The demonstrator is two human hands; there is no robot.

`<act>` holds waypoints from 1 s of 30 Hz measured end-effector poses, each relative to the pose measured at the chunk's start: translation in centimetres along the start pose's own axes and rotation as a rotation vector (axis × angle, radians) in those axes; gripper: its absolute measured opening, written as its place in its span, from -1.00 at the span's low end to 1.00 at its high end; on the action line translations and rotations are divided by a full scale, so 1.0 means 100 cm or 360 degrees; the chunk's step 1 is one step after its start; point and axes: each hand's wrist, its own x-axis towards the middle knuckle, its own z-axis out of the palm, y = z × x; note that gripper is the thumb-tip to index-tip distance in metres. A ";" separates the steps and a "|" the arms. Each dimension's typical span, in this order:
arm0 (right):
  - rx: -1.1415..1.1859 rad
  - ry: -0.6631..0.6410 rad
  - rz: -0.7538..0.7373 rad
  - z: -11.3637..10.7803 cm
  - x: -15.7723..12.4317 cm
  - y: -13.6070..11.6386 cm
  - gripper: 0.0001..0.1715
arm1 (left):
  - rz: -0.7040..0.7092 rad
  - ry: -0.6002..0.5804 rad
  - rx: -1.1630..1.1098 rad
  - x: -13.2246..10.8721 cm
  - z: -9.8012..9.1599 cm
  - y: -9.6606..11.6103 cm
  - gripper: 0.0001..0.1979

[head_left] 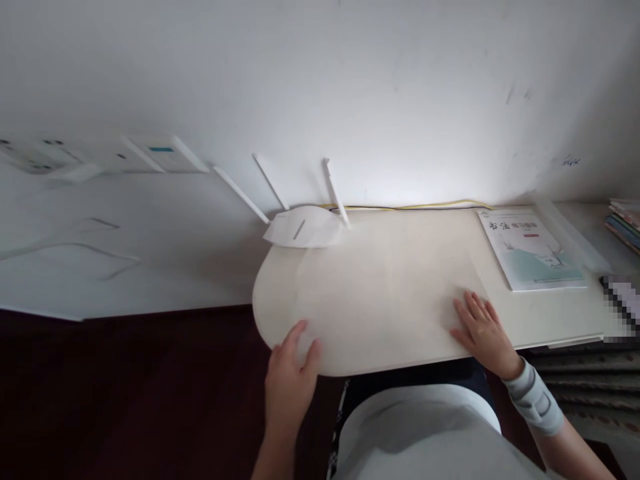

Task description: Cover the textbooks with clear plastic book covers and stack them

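Observation:
A thin, pale sheet point(370, 287), probably paper, lies on the cream tabletop point(275, 287); its faint edges barely stand out. My right hand point(483, 330) rests flat near the sheet's right side, fingers a little spread, with a grey wrist wrap below it. At the rounded front left corner is my left hand point(293, 373), thumb and forefinger apart beside the sheet's left side. Whether its fingertips touch the sheet I cannot tell. Neither hand grips anything that I can see.
A white router point(305, 227) with upright antennas stands at the back left. Behind it a yellow cable point(425, 205) runs along the wall. To the right lie a booklet point(533, 250), a clear strip point(570, 233) and stacked books point(625, 223). Wall sockets point(165, 155) are at left.

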 end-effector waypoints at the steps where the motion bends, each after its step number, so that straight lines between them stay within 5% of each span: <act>1: -0.0030 -0.0006 0.0013 -0.001 -0.001 -0.001 -0.37 | 0.0042 0.0023 0.0170 0.001 -0.005 -0.008 -0.54; 4: -0.0076 -0.0004 0.0048 -0.003 -0.003 -0.008 -0.39 | 0.0277 0.0226 0.0528 -0.001 -0.008 -0.009 -0.48; 7: -0.0076 0.0006 0.0060 -0.004 -0.003 -0.012 -0.40 | 0.0642 0.0313 0.0658 -0.004 0.008 0.017 -0.47; 11: -0.0048 0.0008 0.0044 -0.003 -0.003 -0.008 -0.40 | 0.1230 -0.0310 0.0727 -0.005 0.048 0.060 -0.52; 14: -0.0010 0.0008 0.0010 -0.001 -0.002 -0.003 -0.39 | 0.1416 -0.0765 0.0800 -0.005 0.075 0.075 -0.42; 17: 0.0027 0.0019 -0.0004 0.000 -0.002 -0.003 -0.39 | 0.1387 -0.0904 0.0853 -0.005 0.090 0.073 -0.37; 22: 0.0184 0.0062 -0.0011 -0.002 -0.002 -0.003 -0.42 | 0.1387 -0.0870 0.0908 -0.005 0.092 0.065 -0.40; 26: 0.0263 0.0358 0.0194 -0.018 0.007 0.065 -0.50 | 0.1414 -0.0810 0.0896 -0.001 0.093 0.064 -0.42; 30: -0.0024 0.0668 0.0674 -0.056 0.006 0.207 -0.51 | 0.1425 -0.0828 0.0874 0.003 0.096 0.063 -0.42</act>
